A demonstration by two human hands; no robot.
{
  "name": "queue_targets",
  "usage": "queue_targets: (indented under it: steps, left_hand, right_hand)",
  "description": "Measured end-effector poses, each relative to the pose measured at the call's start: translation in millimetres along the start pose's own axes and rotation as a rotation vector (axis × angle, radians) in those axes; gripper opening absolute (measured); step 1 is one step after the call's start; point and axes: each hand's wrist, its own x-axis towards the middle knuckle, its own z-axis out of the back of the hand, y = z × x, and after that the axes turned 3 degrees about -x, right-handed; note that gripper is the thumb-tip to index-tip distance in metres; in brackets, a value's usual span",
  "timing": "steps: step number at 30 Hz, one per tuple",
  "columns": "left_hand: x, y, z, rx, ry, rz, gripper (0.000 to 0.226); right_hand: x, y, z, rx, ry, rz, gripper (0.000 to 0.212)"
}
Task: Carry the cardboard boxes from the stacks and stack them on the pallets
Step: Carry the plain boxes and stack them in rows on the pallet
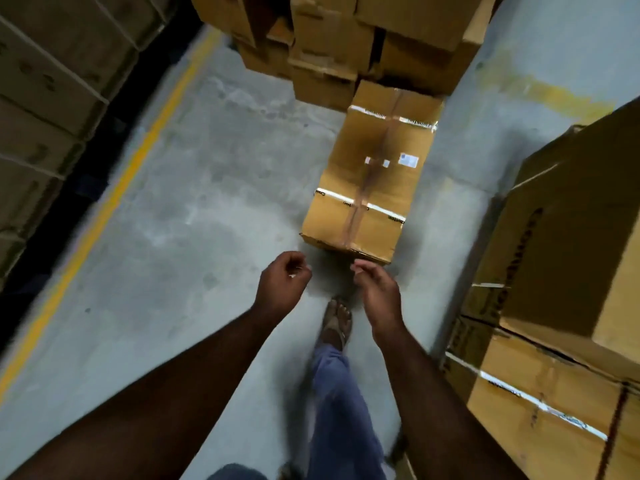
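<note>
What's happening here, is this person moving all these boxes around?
A person is walking across a warehouse floor towards a taped cardboard box that lies alone on the concrete. Both the left hand and the right hand are empty, fingers loosely curled, reaching out just short of the box. More boxes are stacked ahead and to the right.

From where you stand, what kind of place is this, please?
Most likely a warehouse or storeroom: stacked cardboard boxes on several sides, a bare concrete floor with a painted yellow line, and one sealed box lying in the aisle.
</note>
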Motion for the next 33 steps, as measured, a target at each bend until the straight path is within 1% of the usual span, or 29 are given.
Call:
queue_targets:
  steps: [3, 5, 6, 8, 9, 10, 11, 12, 13, 14, 15, 17, 19, 21, 24, 26, 28, 30, 31, 33]
  left_hand:
    - [118.6, 31.0, -61.4, 0.033, 0.047, 0.079, 0.033]
    - [184.2, 51.3, -90.0, 0.1, 0.059, 0.1, 0.05]
    - [215.1, 66.2, -104.4, 0.131, 0.064, 0.128, 0.064]
    - [264.6, 97.1, -124.6, 0.204, 0.102, 0.219, 0.101]
    - [284.2, 111.8, -130.6, 0.247, 0.134, 0.265, 0.12]
    - [297.9, 120.6, -133.4, 0.27, 0.158, 0.286, 0.134]
    - [312.3, 131.8, -136.8, 0.251, 0.183, 0.298, 0.141]
    - [323.5, 138.2, -139.2, 0.2, 0.199, 0.3, 0.137]
    - [332.9, 141.1, -140.7, 0.147, 0.211, 0.306, 0.124]
    - [339.8, 144.1, -140.8, 0.106, 0.214, 0.318, 0.109]
    - [344.0, 145.2, -139.8, 0.073, 0.21, 0.324, 0.098]
    - [344.2, 145.0, -134.1, 0.025, 0.199, 0.317, 0.09]
    - [332.6, 137.2, -124.4, 0.015, 0.173, 0.305, 0.081]
    - [313.4, 123.6, -111.1, 0.011, 0.147, 0.307, 0.075]
    - [270.0, 88.6, -78.8, -0.019, 0.102, 0.316, 0.081]
    - [236.9, 66.1, -55.2, -0.024, 0.077, 0.318, 0.088]
    - [195.7, 40.8, -28.5, -0.02, 0.098, 0.314, 0.095]
    - [156.1, 20.9, -2.0, -0.022, 0.141, 0.291, 0.098]
    - [132.0, 10.6, 15.4, -0.023, 0.163, 0.279, 0.095]
    - [82.3, -5.4, 50.8, -0.029, 0.215, 0.252, 0.081]
  right_hand:
    - [129.4, -33.6, -24.6, -0.062, -0.006, -0.037, 0.01]
    - [193.1, -55.0, -28.3, -0.169, -0.059, 0.0, 0.016]
    - [220.7, -70.8, -27.1, -0.28, -0.102, 0.059, 0.022]
    - [263.9, -105.9, -20.1, -0.581, -0.107, 0.123, 0.043]
    - [278.1, -120.5, -15.6, -0.674, -0.085, 0.106, 0.059]
    - [289.5, -136.1, -11.2, -0.682, -0.078, 0.073, 0.078]
    - [298.3, -146.8, -8.6, -0.611, -0.091, 0.011, 0.094]
    - [305.8, -152.9, -5.8, -0.459, -0.132, -0.076, 0.106]
    - [310.9, -154.5, -3.5, -0.281, -0.179, -0.16, 0.109]
    - [313.4, -154.9, -2.0, -0.121, -0.204, -0.231, 0.105]
    - [314.5, -152.8, -1.0, -0.03, -0.208, -0.27, 0.094]
    - [314.6, -150.3, 1.7, -0.014, -0.191, -0.267, 0.072]
    - [304.7, -144.6, 8.1, 0.001, -0.209, -0.24, 0.064]
    - [279.8, -134.8, 16.3, 0.025, -0.229, -0.197, 0.06]
    - [219.3, -99.5, 23.2, 0.088, -0.202, -0.131, 0.057]
    - [177.2, -76.4, 26.0, 0.125, -0.189, -0.14, 0.057]
    - [130.7, -53.6, 31.4, 0.147, -0.197, -0.169, 0.055]
    - [86.3, -36.7, 38.3, 0.139, -0.197, -0.179, 0.051]
    - [57.7, -27.6, 40.6, 0.129, -0.2, -0.171, 0.051]
    - [-2.0, -11.7, 43.2, 0.114, -0.204, -0.143, 0.049]
